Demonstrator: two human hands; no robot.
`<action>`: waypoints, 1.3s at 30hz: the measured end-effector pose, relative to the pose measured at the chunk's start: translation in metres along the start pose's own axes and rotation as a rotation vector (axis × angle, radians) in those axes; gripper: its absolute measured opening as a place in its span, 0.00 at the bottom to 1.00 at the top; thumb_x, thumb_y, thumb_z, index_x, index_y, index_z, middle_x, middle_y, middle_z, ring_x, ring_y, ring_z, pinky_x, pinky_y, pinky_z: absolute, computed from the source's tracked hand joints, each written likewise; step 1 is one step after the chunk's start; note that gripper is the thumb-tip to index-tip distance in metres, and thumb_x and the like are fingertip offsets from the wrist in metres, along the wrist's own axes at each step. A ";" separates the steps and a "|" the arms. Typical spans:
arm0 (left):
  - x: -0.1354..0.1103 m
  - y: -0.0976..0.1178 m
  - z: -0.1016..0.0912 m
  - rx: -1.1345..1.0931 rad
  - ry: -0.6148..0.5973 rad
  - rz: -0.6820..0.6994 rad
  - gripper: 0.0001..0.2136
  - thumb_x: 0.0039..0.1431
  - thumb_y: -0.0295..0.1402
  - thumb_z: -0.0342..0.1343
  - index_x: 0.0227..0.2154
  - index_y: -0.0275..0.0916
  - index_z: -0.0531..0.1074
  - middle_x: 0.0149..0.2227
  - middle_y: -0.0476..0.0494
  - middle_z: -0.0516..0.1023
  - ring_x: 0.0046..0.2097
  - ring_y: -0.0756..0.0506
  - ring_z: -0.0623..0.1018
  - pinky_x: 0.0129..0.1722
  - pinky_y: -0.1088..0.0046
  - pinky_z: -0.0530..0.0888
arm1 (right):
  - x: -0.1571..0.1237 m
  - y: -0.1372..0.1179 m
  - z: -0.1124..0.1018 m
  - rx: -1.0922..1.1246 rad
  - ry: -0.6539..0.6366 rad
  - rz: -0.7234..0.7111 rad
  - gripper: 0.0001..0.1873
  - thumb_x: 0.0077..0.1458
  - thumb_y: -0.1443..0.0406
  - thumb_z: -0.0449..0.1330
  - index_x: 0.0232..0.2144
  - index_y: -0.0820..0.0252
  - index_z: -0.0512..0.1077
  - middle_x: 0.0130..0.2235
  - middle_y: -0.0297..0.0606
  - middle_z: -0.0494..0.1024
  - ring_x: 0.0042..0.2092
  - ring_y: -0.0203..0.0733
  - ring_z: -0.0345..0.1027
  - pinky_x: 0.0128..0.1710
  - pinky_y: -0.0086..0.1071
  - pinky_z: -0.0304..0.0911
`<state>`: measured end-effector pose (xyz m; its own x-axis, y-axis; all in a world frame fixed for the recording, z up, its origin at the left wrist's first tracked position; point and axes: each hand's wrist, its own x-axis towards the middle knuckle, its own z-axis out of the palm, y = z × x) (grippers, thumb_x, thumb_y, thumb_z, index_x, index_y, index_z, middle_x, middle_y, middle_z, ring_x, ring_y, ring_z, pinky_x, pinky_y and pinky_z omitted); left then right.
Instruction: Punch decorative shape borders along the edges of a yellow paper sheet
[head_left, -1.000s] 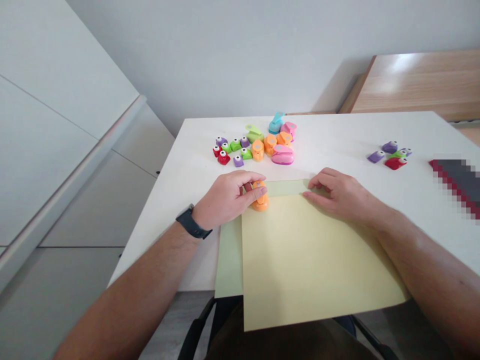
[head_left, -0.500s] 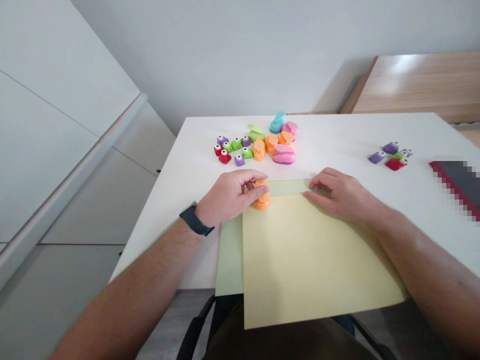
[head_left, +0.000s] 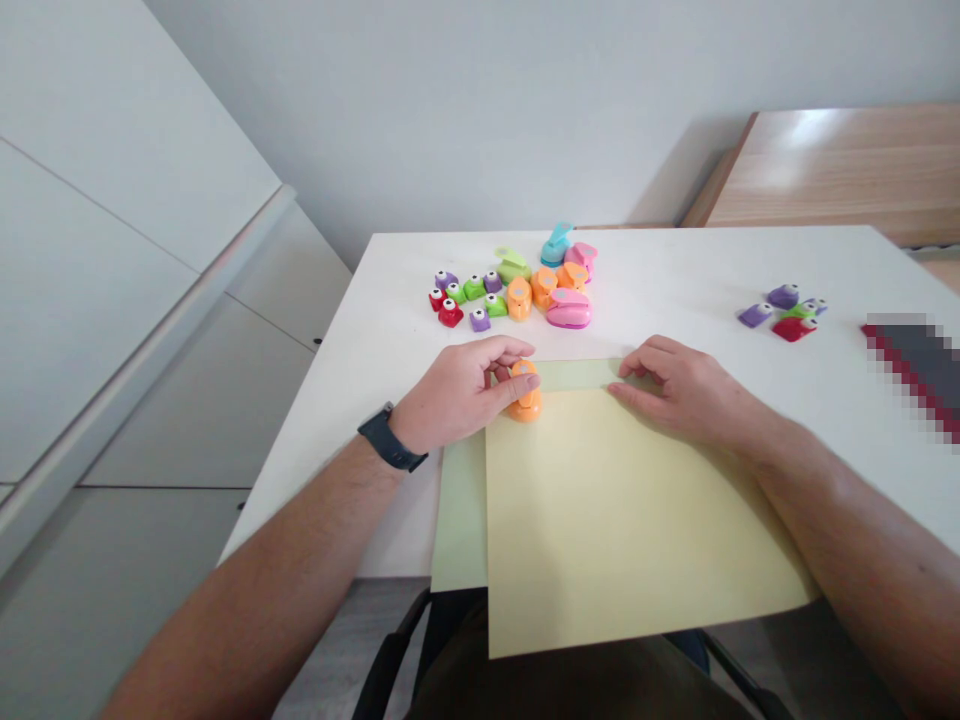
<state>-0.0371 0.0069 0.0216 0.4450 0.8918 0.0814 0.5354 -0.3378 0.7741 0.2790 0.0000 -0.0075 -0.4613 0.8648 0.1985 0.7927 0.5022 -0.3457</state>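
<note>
My left hand (head_left: 476, 385), with a dark watch strap at the wrist, is closed around an orange craft punch (head_left: 527, 405). The thumb lies across the front of the punch and the fingers curl behind it. This punch sits at the top left corner of a yellow paper sheet (head_left: 600, 520). Underneath, a pale green sheet (head_left: 459, 540) shows along the left and top edges. My right hand (head_left: 671, 390) rests at the sheets' top edge, fingers loosely bent and thumb apart from them on the yellow paper.
Behind my hands on the white table (head_left: 330, 420) stand several small punches, among them a pink punch (head_left: 570, 309) and a blue punch (head_left: 556, 246). Another small group with a red punch (head_left: 795, 328) lies at the right, near a blurred-out dark red-edged object (head_left: 919, 365).
</note>
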 end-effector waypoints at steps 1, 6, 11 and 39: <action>0.000 0.000 0.000 -0.005 0.001 -0.001 0.20 0.64 0.44 0.60 0.52 0.35 0.76 0.40 0.45 0.81 0.36 0.50 0.76 0.36 0.73 0.73 | 0.000 0.000 0.000 -0.001 -0.001 0.001 0.12 0.61 0.54 0.62 0.39 0.55 0.74 0.38 0.40 0.76 0.35 0.42 0.70 0.37 0.37 0.64; 0.000 0.000 0.000 -0.026 -0.011 0.003 0.18 0.64 0.44 0.60 0.49 0.37 0.76 0.40 0.45 0.82 0.36 0.49 0.77 0.36 0.72 0.74 | 0.000 0.001 0.001 -0.003 -0.003 -0.001 0.12 0.61 0.54 0.62 0.39 0.55 0.74 0.38 0.41 0.76 0.35 0.43 0.70 0.37 0.37 0.64; 0.000 -0.003 0.001 -0.044 -0.039 -0.002 0.18 0.64 0.45 0.59 0.49 0.38 0.76 0.40 0.45 0.81 0.37 0.48 0.77 0.37 0.71 0.75 | 0.000 0.001 0.001 -0.003 -0.002 0.000 0.12 0.61 0.54 0.62 0.39 0.55 0.74 0.38 0.41 0.76 0.35 0.43 0.70 0.37 0.37 0.64; 0.028 0.019 0.003 0.144 0.154 0.020 0.26 0.73 0.52 0.39 0.35 0.38 0.74 0.34 0.43 0.81 0.37 0.46 0.79 0.37 0.71 0.71 | 0.000 -0.001 0.001 0.016 0.026 -0.003 0.11 0.61 0.55 0.62 0.38 0.55 0.74 0.37 0.40 0.76 0.35 0.43 0.70 0.37 0.36 0.64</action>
<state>-0.0126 0.0242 0.0366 0.3477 0.9161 0.1995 0.6291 -0.3857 0.6748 0.2772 -0.0005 -0.0082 -0.4530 0.8631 0.2233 0.7847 0.5049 -0.3596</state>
